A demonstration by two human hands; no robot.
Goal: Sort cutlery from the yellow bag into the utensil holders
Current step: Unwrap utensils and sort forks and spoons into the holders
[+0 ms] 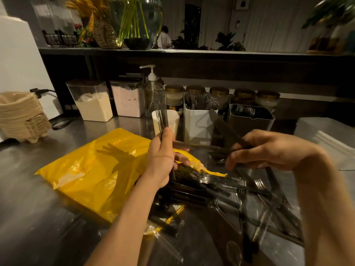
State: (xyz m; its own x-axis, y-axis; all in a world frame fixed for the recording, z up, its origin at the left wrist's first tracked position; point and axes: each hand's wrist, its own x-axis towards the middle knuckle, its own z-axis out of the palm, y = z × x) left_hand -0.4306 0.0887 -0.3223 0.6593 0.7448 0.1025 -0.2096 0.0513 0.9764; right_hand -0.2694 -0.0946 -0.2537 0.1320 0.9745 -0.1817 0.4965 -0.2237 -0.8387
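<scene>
A shiny steel counter (38,189) fills this dim room. Nearest lies a heap of dark plastic cutlery (221,191), spilling from the crinkly yellow plastic bag (92,169) on its left. Above it, the left hand (163,156) grips a few thin dark pieces standing up. The right hand (269,150) pinches blurry dark handles. Farther back stand a small white cup (172,120), a white square holder (199,125) and a grey metal holder (251,120). I think sorting is under way, with lots left. Next, each bunch must drop in with its own kind.
</scene>
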